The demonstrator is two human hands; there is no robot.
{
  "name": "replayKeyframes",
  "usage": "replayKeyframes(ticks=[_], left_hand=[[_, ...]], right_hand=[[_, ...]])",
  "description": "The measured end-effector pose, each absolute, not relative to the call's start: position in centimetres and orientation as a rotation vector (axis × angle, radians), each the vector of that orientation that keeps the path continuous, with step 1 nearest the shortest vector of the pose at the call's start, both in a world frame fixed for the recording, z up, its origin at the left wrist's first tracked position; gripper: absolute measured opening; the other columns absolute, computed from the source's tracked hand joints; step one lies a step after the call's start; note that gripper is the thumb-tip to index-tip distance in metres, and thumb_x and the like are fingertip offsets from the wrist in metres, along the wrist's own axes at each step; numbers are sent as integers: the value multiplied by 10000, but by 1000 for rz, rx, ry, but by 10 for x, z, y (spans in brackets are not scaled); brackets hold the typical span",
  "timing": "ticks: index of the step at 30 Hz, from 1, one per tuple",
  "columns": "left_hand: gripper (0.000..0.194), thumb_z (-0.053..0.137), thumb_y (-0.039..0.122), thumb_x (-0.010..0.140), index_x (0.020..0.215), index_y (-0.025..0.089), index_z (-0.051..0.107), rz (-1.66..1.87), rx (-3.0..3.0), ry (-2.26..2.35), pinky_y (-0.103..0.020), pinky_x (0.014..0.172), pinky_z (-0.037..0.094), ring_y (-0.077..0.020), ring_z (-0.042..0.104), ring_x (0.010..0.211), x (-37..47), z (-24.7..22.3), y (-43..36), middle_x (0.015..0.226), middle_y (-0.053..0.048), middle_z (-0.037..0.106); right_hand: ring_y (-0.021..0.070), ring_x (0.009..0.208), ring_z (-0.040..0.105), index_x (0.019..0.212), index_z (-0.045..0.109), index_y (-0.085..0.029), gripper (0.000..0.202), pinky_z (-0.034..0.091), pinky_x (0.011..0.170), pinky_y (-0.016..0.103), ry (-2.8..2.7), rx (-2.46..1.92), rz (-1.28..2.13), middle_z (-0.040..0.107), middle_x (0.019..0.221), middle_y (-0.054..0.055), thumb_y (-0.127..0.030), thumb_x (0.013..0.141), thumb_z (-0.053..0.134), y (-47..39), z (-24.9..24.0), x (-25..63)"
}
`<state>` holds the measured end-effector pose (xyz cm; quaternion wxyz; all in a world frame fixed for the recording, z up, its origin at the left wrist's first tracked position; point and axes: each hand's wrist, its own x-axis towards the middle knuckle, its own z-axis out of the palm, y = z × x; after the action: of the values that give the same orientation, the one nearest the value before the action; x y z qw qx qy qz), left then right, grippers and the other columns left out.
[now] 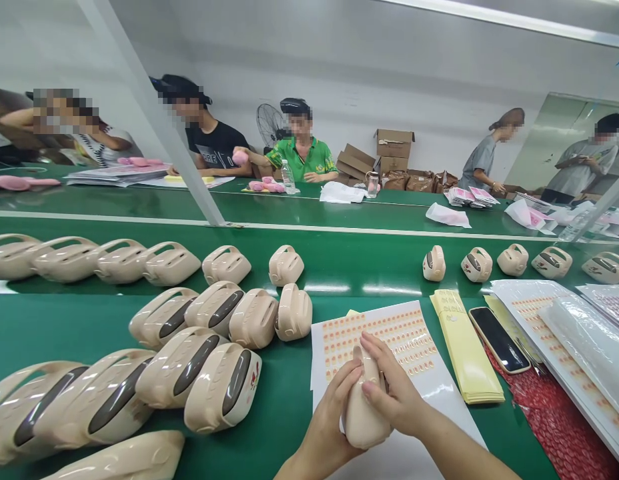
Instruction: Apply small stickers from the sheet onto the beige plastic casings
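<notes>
A beige plastic housing with a loop handle (363,421) is held between both hands above the sheet of small orange stickers (404,337). My left hand (329,417) wraps its left side, and my right hand (397,393) grips the right side near the handle. The palms and fingers cover much of it. To the left stand several similar beige housings (222,387), many with a dark oval panel. The closest one bears a red printed figure on its end.
Yellow paper strips (467,353), a phone (499,339), tweezers (532,357), red bubble wrap (564,407) and more sticker sheets (584,360) lie at right. More housings line the green belt (359,260). Several people sit or stand across it, behind a slanting white post (159,120).
</notes>
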<state>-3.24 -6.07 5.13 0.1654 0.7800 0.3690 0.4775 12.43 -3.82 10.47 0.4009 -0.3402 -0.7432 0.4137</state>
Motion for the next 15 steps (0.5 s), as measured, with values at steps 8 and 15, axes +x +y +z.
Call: replayKeyframes(ticks=[8,15], left_hand=[[966,768,211,533,1328,356,239,1396,2051,903,-507,904,428,-370,455,1175,-26,62,-62,1298,-139,455],[918,762,446,513,1312,269,345,1314,1362,993,-483,965,377,-375,420,1208,-19,47,-66,1314,-128,484]], right_hand=[[219,1035,493,1092,540,-240,463,408,818,340,-1742,-956,1218,542,1108,74,-577,792,433,-7,102,138],[94,430,433,551,456,-190,331,322,414,212,-1683,-1379,1469,433,466,-67,-440,590,668,35,109,158]])
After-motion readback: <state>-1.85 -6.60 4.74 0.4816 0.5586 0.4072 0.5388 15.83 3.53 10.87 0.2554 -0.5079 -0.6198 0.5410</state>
